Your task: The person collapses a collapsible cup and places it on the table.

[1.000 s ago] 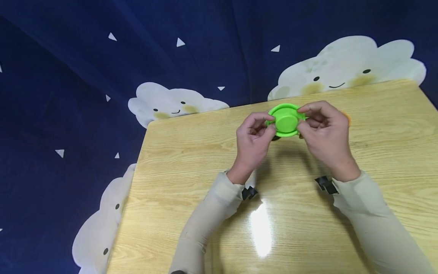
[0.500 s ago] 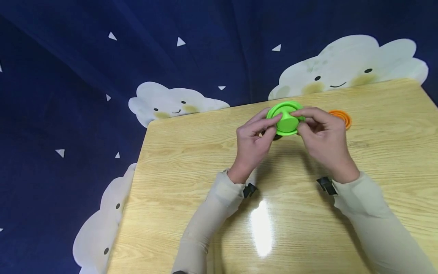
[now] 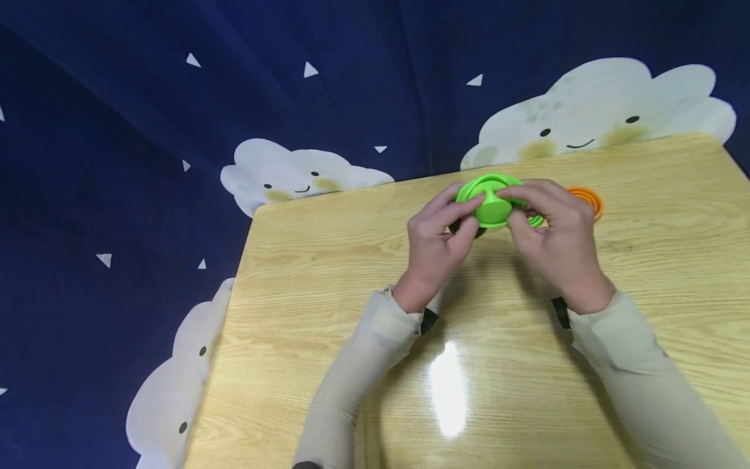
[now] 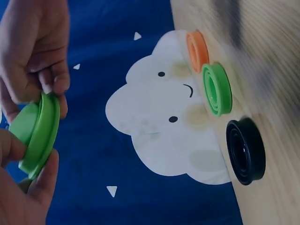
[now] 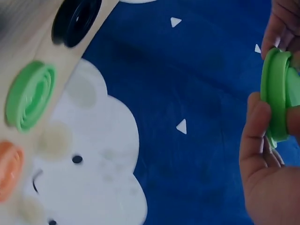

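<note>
Both hands hold a green collapsible cup (image 3: 493,212) above the far part of the table, its round base facing the head camera. The left hand (image 3: 436,244) pinches its left side, with a fingertip on the base. From the right, the right hand (image 3: 556,238) pinches it with thumb and forefinger, and the fingertips of both hands nearly meet over the base. In the left wrist view the held cup (image 4: 40,136) is seen edge-on, with a wide rim. The base looks pinched inward between the fingers.
On the wooden table (image 3: 293,293), near its far edge, stand a black ringed cup (image 4: 246,150), a second green one (image 4: 217,89) and an orange one (image 4: 197,50), all flattened. A dark blue cloth (image 3: 351,78) with white clouds hangs behind the table.
The fingertips have shifted from the cup's sides inward over its base, and the base has become pinched. More of the orange cup and the second green cup now shows beside the right hand.
</note>
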`<state>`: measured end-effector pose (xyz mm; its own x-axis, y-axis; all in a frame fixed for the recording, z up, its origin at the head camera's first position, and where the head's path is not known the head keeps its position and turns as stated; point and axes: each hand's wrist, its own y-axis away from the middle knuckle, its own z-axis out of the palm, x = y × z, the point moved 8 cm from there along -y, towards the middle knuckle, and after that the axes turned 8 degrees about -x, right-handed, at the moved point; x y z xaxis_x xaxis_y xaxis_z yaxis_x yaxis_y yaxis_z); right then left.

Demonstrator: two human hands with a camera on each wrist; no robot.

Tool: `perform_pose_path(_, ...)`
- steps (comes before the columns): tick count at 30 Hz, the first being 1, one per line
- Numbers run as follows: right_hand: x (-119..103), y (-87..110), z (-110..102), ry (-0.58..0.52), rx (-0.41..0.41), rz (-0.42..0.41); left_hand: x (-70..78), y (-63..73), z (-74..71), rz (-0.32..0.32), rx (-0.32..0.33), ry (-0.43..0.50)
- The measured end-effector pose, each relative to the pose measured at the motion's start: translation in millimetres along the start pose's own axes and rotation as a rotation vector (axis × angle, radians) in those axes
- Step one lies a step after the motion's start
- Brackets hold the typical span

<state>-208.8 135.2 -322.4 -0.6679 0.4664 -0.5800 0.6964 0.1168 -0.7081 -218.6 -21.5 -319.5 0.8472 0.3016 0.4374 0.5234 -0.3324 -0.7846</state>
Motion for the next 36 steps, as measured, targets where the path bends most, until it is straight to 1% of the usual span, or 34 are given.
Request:
perform_pose_path(2, -4, 1.0, 1, 0.091, 0.011, -0.049, 5.2, 1.3, 2.0, 0.043, 0.01, -0.131)
perform_pose_path(4, -7, 2.8, 3, 0.161, 0.012, -0.085, 10.0, 2.8, 4.7, 0.078, 0.011, -0.26)
perform_pose_path(5, -8, 3.6, 3, 0.19, 0.01, -0.098, 11.9, 3.2, 5.9, 0.089, 0.008, -0.31)
perform_pose_path(6, -9, 4.0, 3, 0.206, 0.011, -0.105, 13.2, 3.7, 6.5, 0.093, 0.006, -0.345)
perform_pose_path(7, -10, 4.2, 3, 0.218, 0.012, -0.107, 13.6, 3.5, 6.6, 0.086, 0.005, -0.352)
perform_pose_path(8, -10, 4.1, 2, 0.215, 0.014, -0.105, 12.8, 2.9, 6.2, 0.069, 0.004, -0.332)
perform_pose_path(9, -9, 3.6, 1, 0.199, 0.01, -0.093, 10.7, 2.4, 5.4, 0.034, -0.001, -0.294)
perform_pose_path(10, -7, 2.4, -1, 0.155, 0.003, -0.065, 7.2, 1.6, 4.1, -0.008, -0.003, -0.224)
perform_pose_path(11, -3, 0.9, -2, 0.083, -0.02, -0.007, 4.5, 0.0, 2.0, -0.068, -0.008, -0.122)
perform_pose_path(12, 2, -0.6, -4, -0.011, -0.042, 0.052, -1.4, -0.2, 1.2, -0.135, -0.011, -0.003)
perform_pose_path(13, 7, -1.7, -6, -0.13, -0.061, 0.117, -7.6, 0.1, 0.6, -0.203, -0.004, 0.117)
perform_pose_path(15, 17, -2.7, -7, -0.414, -0.088, 0.258, -20.2, 2.2, 0.0, -0.338, 0.018, 0.322)
perform_pose_path(16, 22, -2.2, -7, -0.543, -0.096, 0.338, -26.4, 3.5, -0.1, -0.395, 0.039, 0.421)
perform_pose_path(17, 26, -1.5, -6, -0.649, -0.101, 0.404, -31.8, 5.5, -0.4, -0.449, 0.064, 0.507)
perform_pose_path(18, 29, -1.7, -5, -0.721, -0.102, 0.437, -38.6, 8.0, 0.3, -0.487, 0.09, 0.572)
perform_pose_path(19, 32, -1.7, -5, -0.771, -0.104, 0.47, -42.2, 9.5, -0.4, -0.513, 0.117, 0.623)
perform_pose_path(20, 34, -1.3, -4, -0.783, -0.115, 0.5, -45.2, 10.9, -1.0, -0.535, 0.143, 0.668)
perform_pose_path(21, 36, -0.4, -3, -0.772, -0.129, 0.53, -47.7, 12.5, -1.6, -0.554, 0.167, 0.709)
perform_pose_path(23, 39, 0.8, -2, -0.707, -0.149, 0.553, -50.2, 14.1, -2.4, -0.572, 0.2, 0.761)
perform_pose_path(25, 41, 2.2, -1, -0.648, -0.157, 0.563, -50.8, 14.3, -2.2, -0.581, 0.206, 0.775)
perform_pose_path(28, 42, 3.1, -1, -0.601, -0.158, 0.557, -52.2, 14.4, -0.5, -0.593, 0.197, 0.779)
perform_pose_path(30, 42, 3.0, -1, -0.608, -0.152, 0.546, -53.9, 15.1, 0.9, -0.608, 0.185, 0.783)
perform_pose_path(31, 42, 2.8, -1, -0.619, -0.148, 0.542, -55.3, 15.9, 2.1, -0.625, 0.177, 0.795)
perform_pose_path(33, 42, 2.6, -2, -0.65, -0.133, 0.532, -59.2, 18.5, 5.3, -0.677, 0.155, 0.842)
perform_pose_path(35, 42, 2.3, -4, -0.666, -0.117, 0.521, -65.2, 23.6, 11.6, -0.775, 0.117, 0.922)
perform_pose_path(36, 42, 2.4, -5, -0.675, -0.109, 0.517, -67.8, 26.8, 15.9, -0.833, 0.083, 0.972)
